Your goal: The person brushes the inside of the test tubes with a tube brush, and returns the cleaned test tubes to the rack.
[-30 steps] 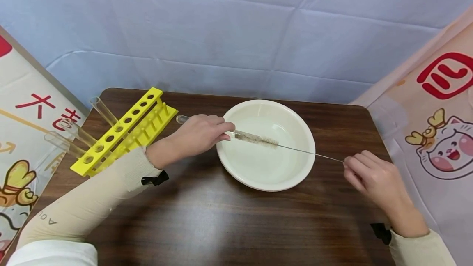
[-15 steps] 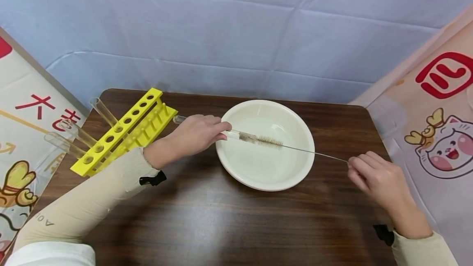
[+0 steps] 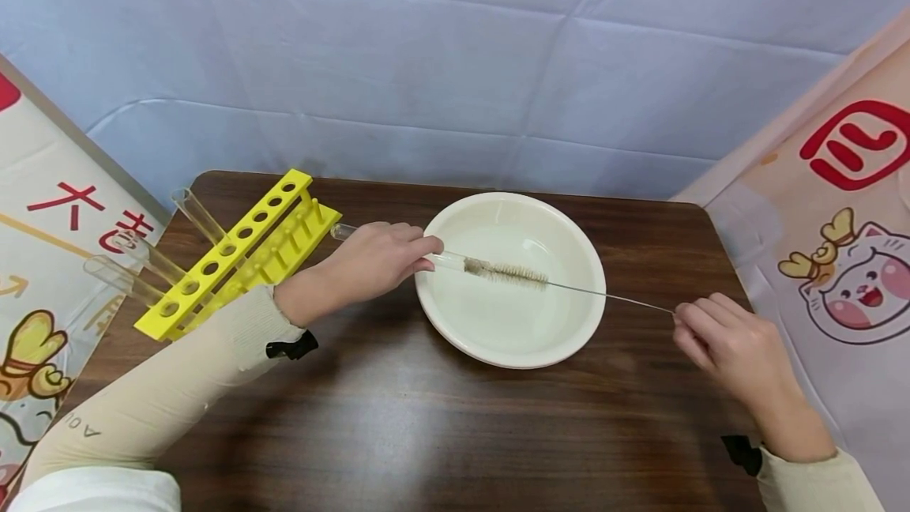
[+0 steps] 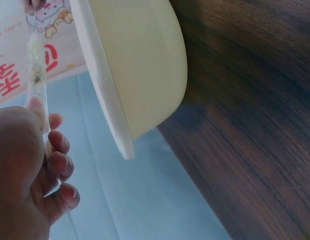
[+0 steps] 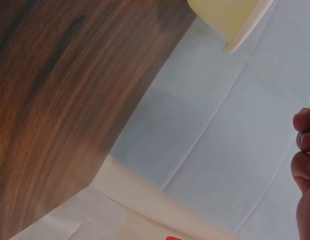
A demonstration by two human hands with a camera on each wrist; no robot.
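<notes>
My left hand (image 3: 373, 259) grips a clear glass test tube (image 3: 449, 260) slantwise, its closed end poking out behind the hand and its mouth over the white basin (image 3: 512, 355). A test tube brush (image 3: 515, 273) with tan bristles enters that mouth; part of the bristle head shows outside, above the basin. The thin wire handle runs right to my right hand (image 3: 732, 350), which pinches its end beyond the basin's rim. In the left wrist view the fingers (image 4: 60, 162) curl around the tube. Only part of the right hand (image 5: 305, 145) shows at the right wrist view's edge.
A yellow test tube rack (image 3: 245, 247) stands at the table's left, holding three tilted glass test tubes (image 3: 202, 216). The basin sits on the dark wooden table (image 3: 455, 433). Pale cloth (image 3: 455, 62) hangs behind, with printed sheets on both sides.
My right hand has moved slightly right, drawing the brush partly out of the tube, so more bristles show. The left hand has shifted a little left with the tube.
</notes>
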